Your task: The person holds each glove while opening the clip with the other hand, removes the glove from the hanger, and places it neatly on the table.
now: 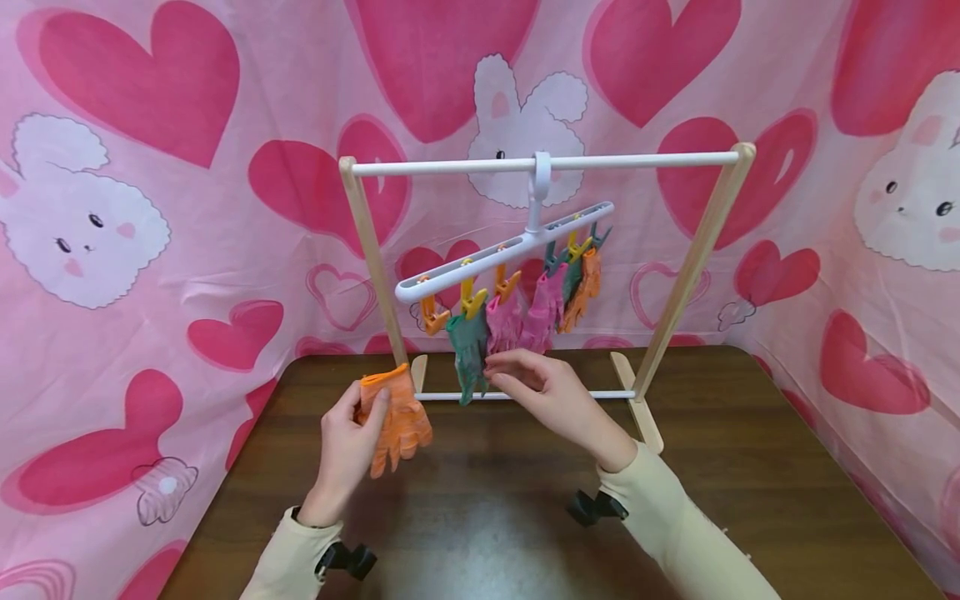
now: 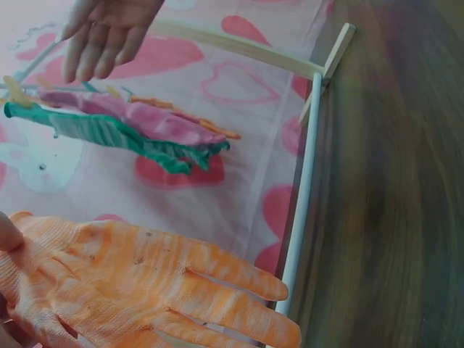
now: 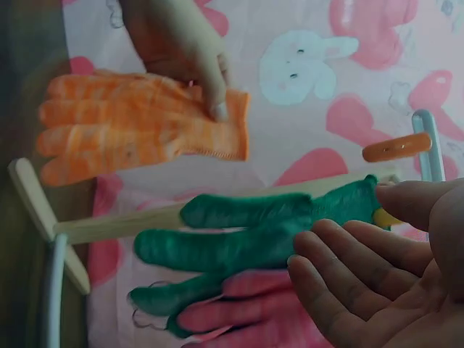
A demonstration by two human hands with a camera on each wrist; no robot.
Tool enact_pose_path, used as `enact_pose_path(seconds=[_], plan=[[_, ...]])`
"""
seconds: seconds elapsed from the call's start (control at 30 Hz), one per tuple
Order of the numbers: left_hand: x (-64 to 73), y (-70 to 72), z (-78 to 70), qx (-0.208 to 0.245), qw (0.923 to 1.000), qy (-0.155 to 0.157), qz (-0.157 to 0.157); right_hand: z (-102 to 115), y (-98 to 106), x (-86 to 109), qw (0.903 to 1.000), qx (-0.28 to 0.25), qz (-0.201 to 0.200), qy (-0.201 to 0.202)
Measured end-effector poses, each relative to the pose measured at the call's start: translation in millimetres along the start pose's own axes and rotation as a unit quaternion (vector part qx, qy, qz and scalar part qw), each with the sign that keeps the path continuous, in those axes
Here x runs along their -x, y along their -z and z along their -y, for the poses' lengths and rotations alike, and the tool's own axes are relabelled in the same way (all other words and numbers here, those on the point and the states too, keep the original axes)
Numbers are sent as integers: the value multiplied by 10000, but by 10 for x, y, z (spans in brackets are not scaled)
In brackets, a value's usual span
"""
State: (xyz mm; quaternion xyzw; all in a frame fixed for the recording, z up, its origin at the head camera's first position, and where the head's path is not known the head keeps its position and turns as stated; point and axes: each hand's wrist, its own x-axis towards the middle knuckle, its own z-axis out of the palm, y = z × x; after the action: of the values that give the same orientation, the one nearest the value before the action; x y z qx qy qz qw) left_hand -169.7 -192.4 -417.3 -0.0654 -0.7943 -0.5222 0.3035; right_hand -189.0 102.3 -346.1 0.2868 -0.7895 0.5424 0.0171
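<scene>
My left hand (image 1: 343, 454) pinches an orange knit glove (image 1: 397, 425) near its cuff, thumb in front, with the glove's fingers hanging down. My right hand (image 1: 562, 400) holds nothing; its fingers are loosely bent beside a green glove (image 1: 467, 350). That glove hangs by a yellow clip (image 1: 473, 300) from a white clip hanger (image 1: 465, 271). At the hanger's near left end, an orange clip (image 3: 397, 147) carries no glove. Behind the green glove hang pink gloves (image 1: 506, 323), another green glove partly hidden, and an orange glove (image 1: 586, 292) at the far end.
The hanger hooks over the white top rod (image 1: 450, 166) of a rack with wooden legs (image 1: 693, 275). A lower white rod (image 1: 600, 394) joins the legs near the brown table (image 1: 480, 517). A pink heart-and-rabbit cloth (image 1: 300, 75) surrounds the table.
</scene>
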Motion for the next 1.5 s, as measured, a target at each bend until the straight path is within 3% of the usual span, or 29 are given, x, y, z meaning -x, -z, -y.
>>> enact_pose_path(seconds=[0.3,0.6,1.07,1.5], plan=[[-42,113,127,-388,9991,-109,-165,-192,90,179,9987,444,75,-253],[-104,246,341,-937,9934,-563,-355,-379,157,317,9958,792,0,-452],[-287,462,655,-1436,9866,-603,-479,-672,235,492,9901,1347,-174,-364],[-499,673,891,-1775,9797,-601,-704,-759,356,608,9882,1400,-329,-523]])
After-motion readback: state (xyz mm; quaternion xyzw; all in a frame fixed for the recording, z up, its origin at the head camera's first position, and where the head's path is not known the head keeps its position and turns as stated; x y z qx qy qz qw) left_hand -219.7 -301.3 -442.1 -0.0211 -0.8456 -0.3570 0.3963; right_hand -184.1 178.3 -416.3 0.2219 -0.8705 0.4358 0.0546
